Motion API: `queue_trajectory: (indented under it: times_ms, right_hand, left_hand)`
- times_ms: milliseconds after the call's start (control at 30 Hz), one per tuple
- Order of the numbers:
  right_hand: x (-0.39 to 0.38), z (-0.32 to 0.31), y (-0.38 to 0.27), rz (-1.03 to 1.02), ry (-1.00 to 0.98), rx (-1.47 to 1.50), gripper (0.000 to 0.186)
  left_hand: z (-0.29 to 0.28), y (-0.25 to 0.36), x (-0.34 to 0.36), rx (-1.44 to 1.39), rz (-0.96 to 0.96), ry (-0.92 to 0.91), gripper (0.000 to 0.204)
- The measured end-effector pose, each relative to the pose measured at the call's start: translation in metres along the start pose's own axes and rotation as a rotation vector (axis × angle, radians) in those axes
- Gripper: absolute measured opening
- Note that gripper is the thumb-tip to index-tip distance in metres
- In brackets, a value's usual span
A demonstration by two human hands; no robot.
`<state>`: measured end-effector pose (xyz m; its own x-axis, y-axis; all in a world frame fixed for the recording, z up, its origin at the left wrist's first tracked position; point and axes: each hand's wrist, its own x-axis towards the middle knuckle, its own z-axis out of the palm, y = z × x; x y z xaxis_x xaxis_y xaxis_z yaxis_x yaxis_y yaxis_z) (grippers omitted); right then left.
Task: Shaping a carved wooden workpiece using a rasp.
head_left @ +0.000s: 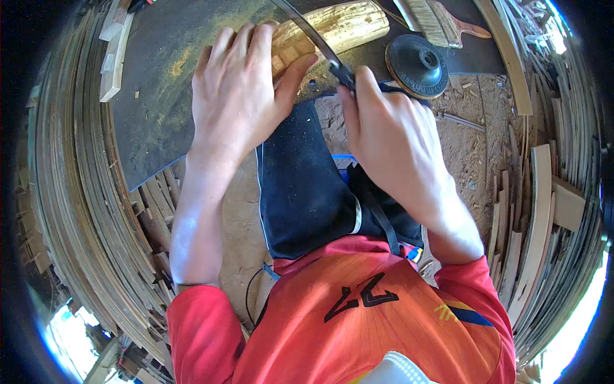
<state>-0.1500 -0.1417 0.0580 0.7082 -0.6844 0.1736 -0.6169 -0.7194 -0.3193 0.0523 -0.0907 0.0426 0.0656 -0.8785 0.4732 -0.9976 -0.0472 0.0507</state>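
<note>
A pale yellow wooden piece (345, 27), rounded like a short log and with cut facets at its near-left end, lies on the dark tabletop (150, 125). My left hand (240, 89) grips that faceted end, the thumb along the near side and the fingers over the far side. In my right hand (393, 128) is the dark handle of a long, narrow metal tool (311, 35). Its shaft slants up and left across the wood; the far end leaves the picture, and I cannot tell whether it is a saw or a file.
Right of the wood sit a round black rubber-backed disc (417, 66) and a wide paintbrush (432, 22). Sawdust (181, 62) is scattered over the tabletop. Wooden blocks (114, 67) lie at its left edge. Stacked thin boards (83, 192) rise on both sides above a dirt floor (464, 147).
</note>
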Motion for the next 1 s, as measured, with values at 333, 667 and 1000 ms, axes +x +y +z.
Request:
queue_trajectory:
  times_ms: [333,667,1000]
  right_hand:
    - [-0.001,0.004,-0.015,-0.022,0.024,-0.083,0.01]
    - [0.024,0.0,-0.006,-0.137,0.131,-0.052,0.02]
    - [0.006,0.003,-0.025,0.057,-0.052,-0.055,0.028]
  left_hand:
    - [0.0,-0.002,-0.008,0.072,-0.011,0.039,0.05]
    - [-0.004,-0.008,0.01,0.103,0.026,-0.004,0.056]
    - [-0.011,-0.001,-0.018,0.042,-0.053,-0.138,0.066]
